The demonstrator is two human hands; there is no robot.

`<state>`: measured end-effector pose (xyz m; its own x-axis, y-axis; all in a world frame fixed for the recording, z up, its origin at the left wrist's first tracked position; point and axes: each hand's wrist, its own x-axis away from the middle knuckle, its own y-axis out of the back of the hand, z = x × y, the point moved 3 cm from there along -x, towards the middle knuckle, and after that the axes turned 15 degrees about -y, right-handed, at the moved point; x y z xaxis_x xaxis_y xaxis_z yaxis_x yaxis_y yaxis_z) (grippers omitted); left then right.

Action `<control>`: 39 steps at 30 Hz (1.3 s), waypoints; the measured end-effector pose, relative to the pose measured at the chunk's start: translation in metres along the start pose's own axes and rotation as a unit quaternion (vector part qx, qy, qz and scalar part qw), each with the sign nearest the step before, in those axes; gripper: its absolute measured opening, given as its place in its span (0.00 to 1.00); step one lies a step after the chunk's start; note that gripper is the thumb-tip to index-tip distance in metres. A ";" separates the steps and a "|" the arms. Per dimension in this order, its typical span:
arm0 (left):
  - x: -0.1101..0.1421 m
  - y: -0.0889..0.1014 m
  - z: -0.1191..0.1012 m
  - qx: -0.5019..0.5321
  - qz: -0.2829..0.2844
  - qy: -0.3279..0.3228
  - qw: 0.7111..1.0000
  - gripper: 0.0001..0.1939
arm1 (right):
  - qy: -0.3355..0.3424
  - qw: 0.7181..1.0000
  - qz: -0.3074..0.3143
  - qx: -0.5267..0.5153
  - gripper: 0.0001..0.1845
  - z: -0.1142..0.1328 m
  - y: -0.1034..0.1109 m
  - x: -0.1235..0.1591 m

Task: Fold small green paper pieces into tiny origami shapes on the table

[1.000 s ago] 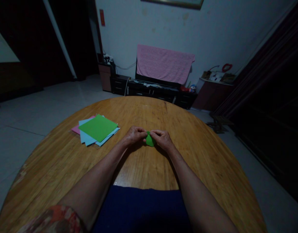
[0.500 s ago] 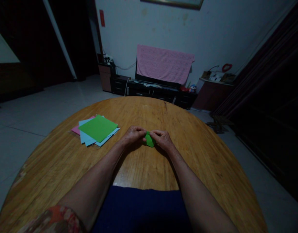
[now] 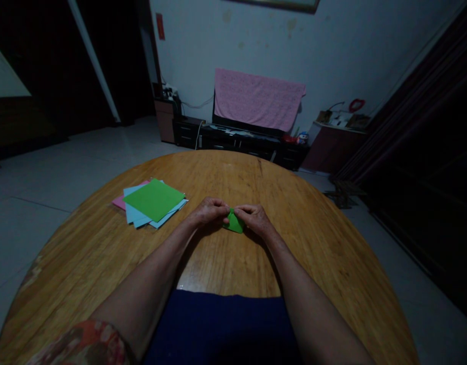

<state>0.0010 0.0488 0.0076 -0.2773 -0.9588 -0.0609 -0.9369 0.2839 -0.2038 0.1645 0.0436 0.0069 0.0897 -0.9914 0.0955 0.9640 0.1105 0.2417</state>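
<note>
A small piece of folded green paper is held between my two hands above the middle of the wooden table. My left hand pinches its upper left part between thumb and fingers. On the other side, my right hand grips the upper right part the same way. The thumbs almost meet at the paper's top, and fingers hide both of its sides. To the left lies a loose stack of square paper, with a green sheet on top, light blue sheets under it and a pink one at the edge.
Beyond the round table's far edge stands a low black cabinet, with a pink cloth draped over a screen. A side cabinet with small items is at the right. Dark blue fabric lies at the near edge.
The green paper between my hands has shifted in shape: its lower part now spreads wider, towards the left. Both hands stay in nearly the same place, still pinching it.
</note>
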 end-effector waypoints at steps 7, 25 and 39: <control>0.000 0.004 0.003 -0.016 0.029 0.009 0.999 0.05 | 0.000 0.999 0.016 0.028 0.15 0.007 0.000 0.003; 0.001 -0.002 0.006 -0.005 0.005 -0.021 1.000 0.04 | 0.028 0.998 0.029 0.054 0.11 0.014 0.000 0.005; -0.001 -0.002 0.004 -0.038 0.021 -0.086 0.995 0.08 | 0.128 0.989 -0.053 0.041 0.10 0.017 0.003 0.001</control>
<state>0.0042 0.0495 0.0040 -0.2830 -0.9298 -0.2353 -0.9402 0.3174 -0.1234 0.1634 0.0443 0.0242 0.0591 -0.9818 -0.1806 0.9490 -0.0009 0.3154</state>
